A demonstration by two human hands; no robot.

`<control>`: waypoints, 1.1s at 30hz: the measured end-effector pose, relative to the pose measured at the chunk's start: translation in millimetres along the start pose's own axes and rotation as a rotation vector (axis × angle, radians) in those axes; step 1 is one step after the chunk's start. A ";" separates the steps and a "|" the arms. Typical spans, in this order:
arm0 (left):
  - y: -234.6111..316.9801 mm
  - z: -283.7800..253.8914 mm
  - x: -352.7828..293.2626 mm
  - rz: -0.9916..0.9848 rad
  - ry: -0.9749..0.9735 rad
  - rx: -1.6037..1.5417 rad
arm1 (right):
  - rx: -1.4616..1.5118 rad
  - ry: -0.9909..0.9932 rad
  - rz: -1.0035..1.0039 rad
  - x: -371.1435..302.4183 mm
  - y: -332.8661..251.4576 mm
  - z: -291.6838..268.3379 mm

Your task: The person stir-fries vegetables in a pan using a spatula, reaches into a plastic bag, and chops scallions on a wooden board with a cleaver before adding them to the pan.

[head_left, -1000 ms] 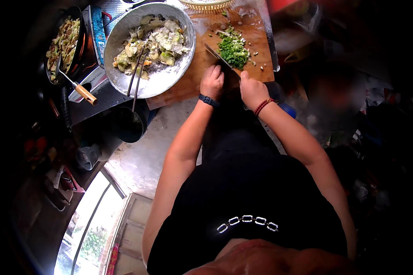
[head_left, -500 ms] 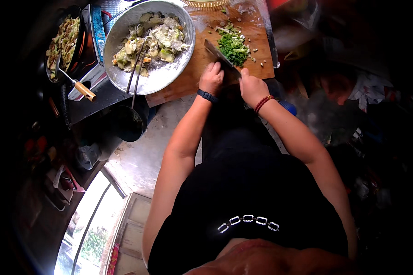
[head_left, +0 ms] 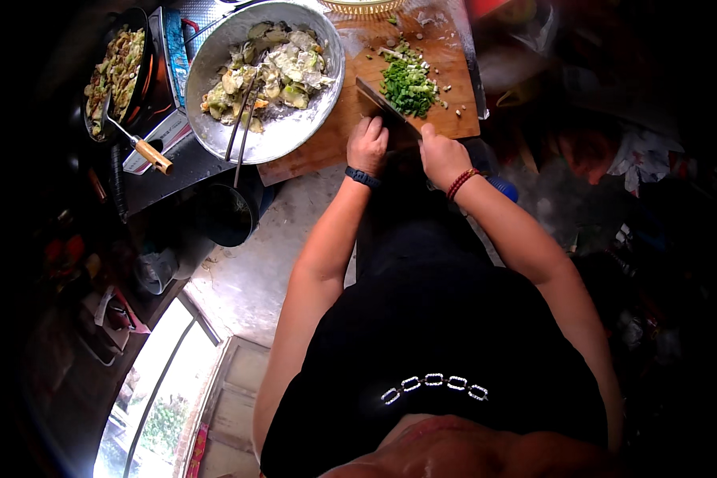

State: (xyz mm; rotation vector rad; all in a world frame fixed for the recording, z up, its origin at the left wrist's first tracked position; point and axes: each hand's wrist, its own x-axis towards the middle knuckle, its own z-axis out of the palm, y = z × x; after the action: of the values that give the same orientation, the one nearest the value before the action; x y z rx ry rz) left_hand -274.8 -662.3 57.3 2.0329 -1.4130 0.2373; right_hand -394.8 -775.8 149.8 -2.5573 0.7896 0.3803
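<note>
My right hand (head_left: 444, 159) is closed round the handle of a kitchen knife (head_left: 384, 99), its broad blade slanting up and left over the wooden cutting board (head_left: 319, 155). Beside the blade, at the board's near edge, my left hand (head_left: 367, 145) has its fingers curled in. What those fingers hold, if anything, is hidden. On the far side of the blade lies a pile of chopped green onion (head_left: 409, 86), with small pale bits scattered round it.
Left of the board, a large metal bowl (head_left: 201, 119) holds floury sliced food and a pair of chopsticks (head_left: 241, 131). Farther left, a frying pan (head_left: 146, 60) contains chopped food and a wooden-handled spatula (head_left: 151, 155). A golden basket (head_left: 362, 6) stands at the back. Below the counter is a dark bucket (head_left: 229, 231).
The knife and both hands have shifted very slightly toward me. The whole view has slid a little, and my grip on the knife looks the same.
</note>
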 end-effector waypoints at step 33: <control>-2.3 -12.5 -16.7 -0.048 -0.029 -0.016 | 0.044 -0.037 -0.081 -14.9 5.3 -13.0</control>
State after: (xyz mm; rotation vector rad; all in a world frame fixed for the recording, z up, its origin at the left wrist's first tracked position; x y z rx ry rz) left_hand -276.9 -641.3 58.0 2.0617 -1.3775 0.1760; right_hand -408.1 -779.0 165.0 -2.5253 0.6709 0.3787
